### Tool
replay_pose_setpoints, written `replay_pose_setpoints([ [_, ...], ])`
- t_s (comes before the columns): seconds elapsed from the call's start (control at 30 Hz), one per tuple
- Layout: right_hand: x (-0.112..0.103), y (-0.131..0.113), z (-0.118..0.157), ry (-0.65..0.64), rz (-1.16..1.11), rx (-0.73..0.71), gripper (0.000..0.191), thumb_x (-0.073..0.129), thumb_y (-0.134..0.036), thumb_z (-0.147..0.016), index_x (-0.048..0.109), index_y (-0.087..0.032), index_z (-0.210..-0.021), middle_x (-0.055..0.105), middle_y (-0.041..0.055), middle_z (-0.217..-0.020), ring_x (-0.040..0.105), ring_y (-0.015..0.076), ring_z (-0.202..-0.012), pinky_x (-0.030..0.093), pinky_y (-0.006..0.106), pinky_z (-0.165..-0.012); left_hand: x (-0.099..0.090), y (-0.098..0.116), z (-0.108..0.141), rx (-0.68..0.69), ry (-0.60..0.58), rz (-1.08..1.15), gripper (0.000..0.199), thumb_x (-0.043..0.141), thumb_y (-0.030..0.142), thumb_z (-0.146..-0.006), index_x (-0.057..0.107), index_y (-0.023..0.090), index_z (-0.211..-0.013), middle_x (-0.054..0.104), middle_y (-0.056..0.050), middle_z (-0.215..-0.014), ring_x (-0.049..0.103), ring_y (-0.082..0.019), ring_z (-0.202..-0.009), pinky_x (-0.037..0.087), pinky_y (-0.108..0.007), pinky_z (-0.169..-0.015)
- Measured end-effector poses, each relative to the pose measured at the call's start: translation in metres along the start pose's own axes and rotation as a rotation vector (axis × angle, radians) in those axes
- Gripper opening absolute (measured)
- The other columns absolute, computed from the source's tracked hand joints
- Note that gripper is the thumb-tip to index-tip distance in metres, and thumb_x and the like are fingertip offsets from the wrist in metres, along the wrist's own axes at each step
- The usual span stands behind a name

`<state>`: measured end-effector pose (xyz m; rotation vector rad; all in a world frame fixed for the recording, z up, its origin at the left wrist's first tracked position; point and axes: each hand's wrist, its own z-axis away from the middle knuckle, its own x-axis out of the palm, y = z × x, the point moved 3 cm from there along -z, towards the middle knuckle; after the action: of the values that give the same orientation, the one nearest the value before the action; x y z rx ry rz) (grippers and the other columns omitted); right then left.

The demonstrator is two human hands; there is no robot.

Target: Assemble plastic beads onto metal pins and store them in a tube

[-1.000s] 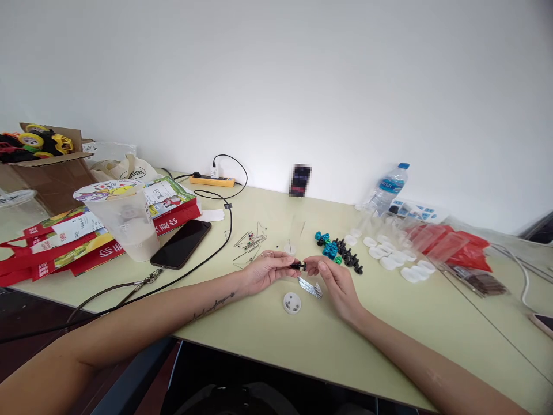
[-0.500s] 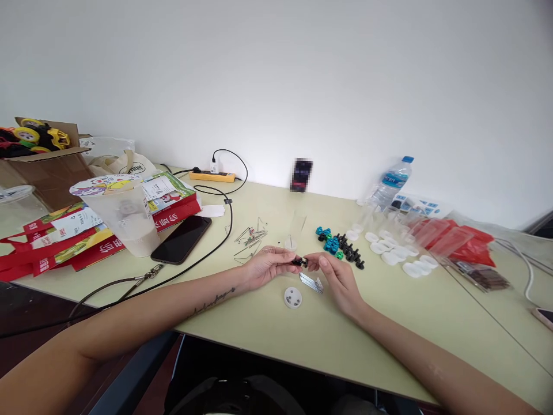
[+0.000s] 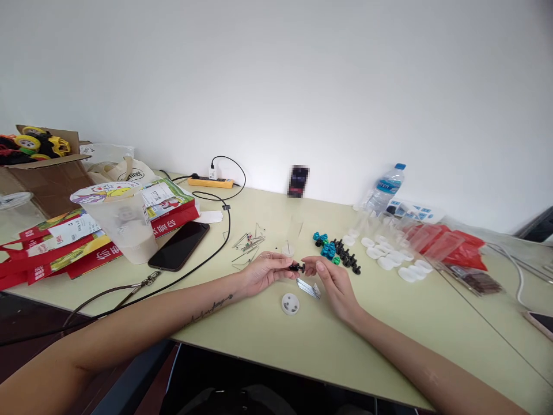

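Note:
Between the thumb and fingers of my left hand (image 3: 264, 272) is a small black plastic part (image 3: 296, 267) with a flanged end pointing right. My right hand (image 3: 336, 285) is just right of it, fingers loosely bent and thumb apart from the fingertips, with nothing visible in its grasp. Whether its fingertips touch the black part cannot be made out. Below my hands lies a white round cap (image 3: 290, 304) with several small metal pieces in it. A row of bent metal rods (image 3: 309, 288) is beside my right hand. Behind my hands stands a clear tube with a white base (image 3: 288, 250).
Blue and green knobs (image 3: 328, 249) and black plastic parts (image 3: 349, 259) lie right of centre, with white caps (image 3: 384, 253) beyond. Thin wire pieces (image 3: 250, 242) lie to the left. A phone (image 3: 179, 246), a drink cup (image 3: 125, 225) and a black cable (image 3: 211, 256) take up the left side.
The view has shifted slightly, so everything sits a little lower and to the left. More of the black part's flanged end shows, and my right fingertips have shifted slightly around it.

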<state>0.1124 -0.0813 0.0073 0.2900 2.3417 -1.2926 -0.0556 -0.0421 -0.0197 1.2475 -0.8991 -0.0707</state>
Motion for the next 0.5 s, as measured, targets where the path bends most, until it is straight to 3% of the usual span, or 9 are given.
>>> replay_pose_setpoints([
  [0.5,0.0001,-0.0006,-0.0001,-0.010,0.015,0.005,0.033,0.033,-0.035,-0.095,0.061,-0.019,-0.097,0.062,0.0031,-0.081,0.058,0.0159,-0.078,0.043,0.028,-0.073,-0.0007,-0.0005,-0.0002,-0.002,0.010,-0.020,0.024,0.067,0.022,-0.075,0.067,0.003,-0.089,0.068,-0.013,-0.082,0.066,-0.013,-0.073,0.050,-0.020,-0.076],
])
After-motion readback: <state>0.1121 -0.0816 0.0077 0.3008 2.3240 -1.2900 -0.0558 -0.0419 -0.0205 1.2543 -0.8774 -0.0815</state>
